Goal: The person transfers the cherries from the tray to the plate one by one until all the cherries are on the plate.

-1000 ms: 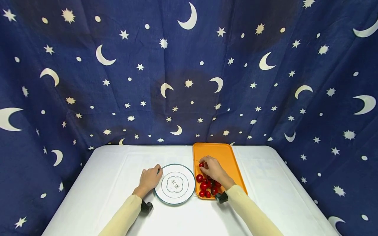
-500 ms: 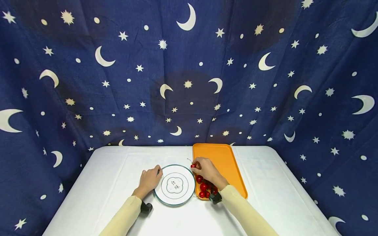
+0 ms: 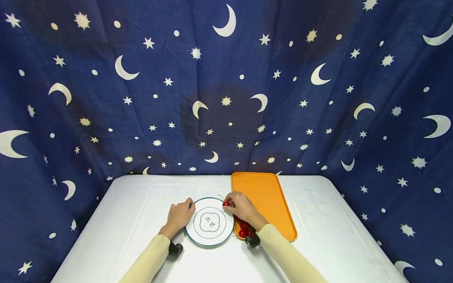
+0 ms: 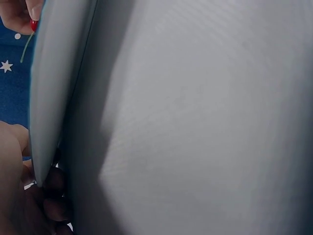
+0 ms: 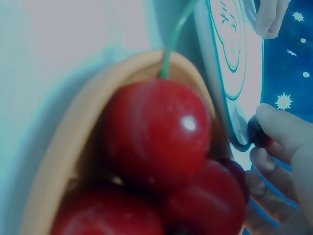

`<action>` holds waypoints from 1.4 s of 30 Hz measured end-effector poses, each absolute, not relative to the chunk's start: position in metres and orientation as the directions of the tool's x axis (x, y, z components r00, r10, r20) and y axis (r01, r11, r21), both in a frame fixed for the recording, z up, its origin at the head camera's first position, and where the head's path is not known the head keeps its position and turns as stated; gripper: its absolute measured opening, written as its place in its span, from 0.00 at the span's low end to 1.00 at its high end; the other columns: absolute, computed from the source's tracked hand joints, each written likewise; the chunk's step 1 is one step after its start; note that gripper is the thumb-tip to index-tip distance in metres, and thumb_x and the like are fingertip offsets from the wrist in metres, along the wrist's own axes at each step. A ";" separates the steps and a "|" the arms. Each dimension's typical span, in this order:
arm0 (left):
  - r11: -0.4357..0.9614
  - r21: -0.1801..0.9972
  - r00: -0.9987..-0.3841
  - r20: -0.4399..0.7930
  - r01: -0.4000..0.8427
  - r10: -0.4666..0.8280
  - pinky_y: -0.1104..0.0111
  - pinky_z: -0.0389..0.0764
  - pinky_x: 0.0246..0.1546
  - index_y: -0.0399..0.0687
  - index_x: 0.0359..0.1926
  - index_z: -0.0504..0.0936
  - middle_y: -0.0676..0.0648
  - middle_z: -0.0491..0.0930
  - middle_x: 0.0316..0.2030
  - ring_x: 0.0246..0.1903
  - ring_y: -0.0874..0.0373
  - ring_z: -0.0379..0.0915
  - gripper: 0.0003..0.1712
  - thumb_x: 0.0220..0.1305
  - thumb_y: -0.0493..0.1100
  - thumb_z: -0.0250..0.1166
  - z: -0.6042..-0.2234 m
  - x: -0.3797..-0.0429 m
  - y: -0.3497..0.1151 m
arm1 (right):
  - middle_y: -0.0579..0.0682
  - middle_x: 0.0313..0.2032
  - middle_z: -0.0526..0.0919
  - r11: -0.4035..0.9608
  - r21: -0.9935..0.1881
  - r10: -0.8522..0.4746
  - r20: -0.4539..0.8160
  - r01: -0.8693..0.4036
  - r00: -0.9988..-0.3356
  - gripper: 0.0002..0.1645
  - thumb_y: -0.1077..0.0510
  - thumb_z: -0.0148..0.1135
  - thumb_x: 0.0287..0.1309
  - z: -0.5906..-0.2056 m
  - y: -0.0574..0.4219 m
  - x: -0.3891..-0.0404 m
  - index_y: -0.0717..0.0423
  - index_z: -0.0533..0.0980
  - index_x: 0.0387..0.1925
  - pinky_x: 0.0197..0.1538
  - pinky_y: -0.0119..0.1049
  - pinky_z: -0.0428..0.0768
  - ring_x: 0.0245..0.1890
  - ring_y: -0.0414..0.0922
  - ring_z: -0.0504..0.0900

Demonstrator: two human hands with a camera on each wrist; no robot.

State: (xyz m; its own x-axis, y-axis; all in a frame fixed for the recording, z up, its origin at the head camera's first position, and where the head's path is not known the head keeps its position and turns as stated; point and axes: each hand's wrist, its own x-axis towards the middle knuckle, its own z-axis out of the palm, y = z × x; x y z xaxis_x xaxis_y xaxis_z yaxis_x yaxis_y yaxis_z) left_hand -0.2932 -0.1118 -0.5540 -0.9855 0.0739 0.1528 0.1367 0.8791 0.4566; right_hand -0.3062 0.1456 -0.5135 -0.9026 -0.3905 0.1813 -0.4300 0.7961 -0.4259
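A white plate with a dark green rim and characters in its middle sits on the table. My left hand grips its left edge, thumb on top and fingers curled beneath the rim in the left wrist view. Over the plate's right edge, my right hand pinches a red cherry between thumb and fingertips, its thin stem pointing up and left. More cherries lie at the near end of an orange tray, partly hidden under my right wrist; one with a green stem looms large in the right wrist view.
The tray stands close to the plate's right side, with a low raised rim. A white cloth covers the table. Behind and at both sides hangs a dark blue curtain with moons and stars.
My right hand has carried the cherry left from above the tray to the plate's right edge. My left hand and the plate have stayed in place.
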 end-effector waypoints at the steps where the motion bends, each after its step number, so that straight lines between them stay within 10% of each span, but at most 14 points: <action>1: 0.880 0.455 -0.986 0.150 0.136 0.074 0.59 0.65 0.40 0.46 0.46 0.82 0.43 0.90 0.39 0.37 0.47 0.85 0.14 0.76 0.47 0.53 -0.554 -0.293 -0.111 | 0.45 0.35 0.84 0.800 -0.420 -0.388 0.181 -0.428 -0.904 0.11 0.51 0.74 0.60 -0.514 0.145 -0.306 0.50 0.84 0.40 0.43 0.34 0.80 0.35 0.38 0.78; 27: 0.886 0.446 -0.985 0.158 0.128 0.063 0.58 0.65 0.40 0.44 0.47 0.82 0.41 0.90 0.39 0.39 0.45 0.85 0.16 0.77 0.48 0.52 -0.556 -0.293 -0.109 | 0.42 0.33 0.77 0.839 -0.248 -0.458 0.162 -0.485 -0.874 0.13 0.44 0.72 0.61 -0.519 0.132 -0.303 0.45 0.83 0.42 0.37 0.32 0.72 0.32 0.38 0.71; 42: 0.886 0.441 -0.980 0.187 0.145 0.067 0.60 0.63 0.38 0.44 0.45 0.82 0.42 0.90 0.36 0.33 0.48 0.83 0.15 0.76 0.47 0.53 -0.558 -0.293 -0.109 | 0.46 0.43 0.83 0.828 -0.382 -0.370 0.178 -0.410 -0.912 0.16 0.48 0.64 0.68 -0.508 0.162 -0.306 0.50 0.80 0.52 0.44 0.41 0.81 0.38 0.40 0.80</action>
State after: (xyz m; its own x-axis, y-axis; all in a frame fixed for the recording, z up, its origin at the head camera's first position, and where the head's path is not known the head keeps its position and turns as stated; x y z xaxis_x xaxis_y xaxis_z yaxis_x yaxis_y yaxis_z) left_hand -0.2926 -0.1094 -0.5583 -0.9801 0.0675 0.1867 0.1450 0.8856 0.4413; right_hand -0.3065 0.1615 -0.5085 -0.9119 -0.3699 0.1780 -0.4105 0.8279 -0.3823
